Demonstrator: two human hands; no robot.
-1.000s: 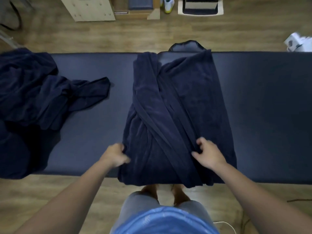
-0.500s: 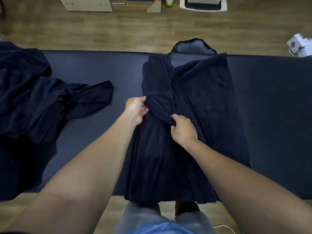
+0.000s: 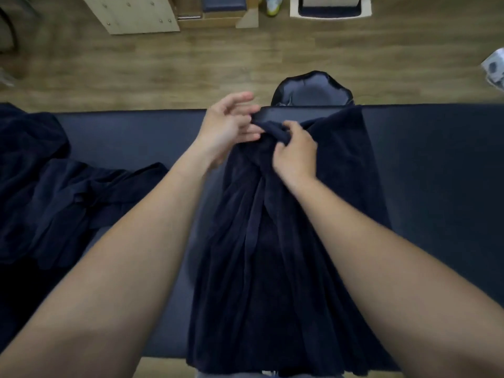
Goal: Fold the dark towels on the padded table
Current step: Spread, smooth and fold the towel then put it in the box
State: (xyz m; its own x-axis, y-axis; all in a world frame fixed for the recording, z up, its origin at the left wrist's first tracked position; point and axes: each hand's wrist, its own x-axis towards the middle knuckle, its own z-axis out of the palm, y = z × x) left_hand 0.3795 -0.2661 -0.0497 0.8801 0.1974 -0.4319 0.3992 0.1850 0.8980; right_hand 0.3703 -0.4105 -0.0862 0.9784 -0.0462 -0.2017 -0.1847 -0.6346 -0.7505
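Dark towel (image 3: 272, 268) is laid out long-ways across the padded worktop (image 3: 436, 159). It runs from the far edge to the near one, and its end hangs over toward the person. It's already narrowed into a long strip with ridges down the middle. So this looks like the stage of tidying the top end before folding it down on itself.

The right hand (image 3: 296, 156) has its grip clamped on a bunched ridge of cloth right near the far end, fingers curled over it. It's probably pinning that lump so the layers don't slide apart while the edge gets sorted out.

The left hand (image 3: 226, 126) sits just beside it, touching the same bunch. Its upper fingers are loosely spread and the lower ones lie against the fabric. Whether that grip is actually pinching anything or just steadying the cloth, honestly can't tell from this angle.

A pile of other dark towels (image 3: 54, 192) sits crumpled at the left end of the worktop, well apart from the one being worked. It looks like the waiting queue, parked out of the way.

Containers: a dark, rounded, bin-looking thing (image 3: 311, 94) stands on the floor (image 3: 163, 69) just past the far edge. It's greyish inside, with nothing identifiable in it. Further back there's a white-rimmed box (image 3: 294, 6) with something dark in it, too cut off to say what.
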